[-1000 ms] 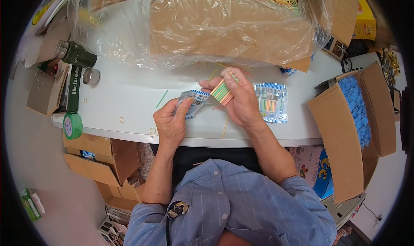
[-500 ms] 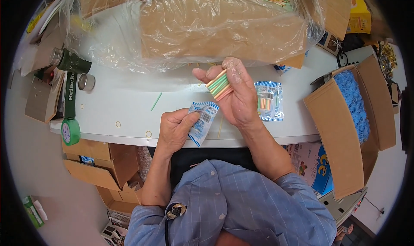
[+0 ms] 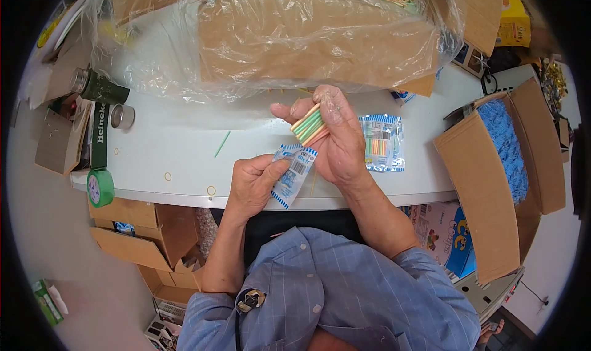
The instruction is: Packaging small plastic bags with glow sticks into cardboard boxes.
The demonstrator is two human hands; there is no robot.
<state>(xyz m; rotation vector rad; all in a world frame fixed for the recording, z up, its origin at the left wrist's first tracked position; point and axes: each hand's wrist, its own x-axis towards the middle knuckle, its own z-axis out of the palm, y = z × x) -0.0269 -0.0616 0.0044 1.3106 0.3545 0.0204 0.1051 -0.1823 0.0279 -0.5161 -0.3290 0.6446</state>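
My left hand pinches a small clear pouch with blue-and-white striped ends, between thumb and fingers. In my right hand lies a bundle of thin coloured sticks, yellow, green and reddish, with the thumb pressed over it. The lower ends of the sticks are right at the pouch's top edge; whether any have gone inside I cannot tell. Just right of my right hand, a filled pouch with similar sticks showing through lies on the white table. A loose green stick rests further left.
A large carton lined with clear plastic, full of coloured sticks, spans the far side. On the right stands an open cardboard box with blue packets. A dark green flask, a metal cup and green tape sit at left.
My right hand has lowered the bundle slightly leftward toward the pouch. My left hand has shifted the pouch slightly right, so the two now meet.
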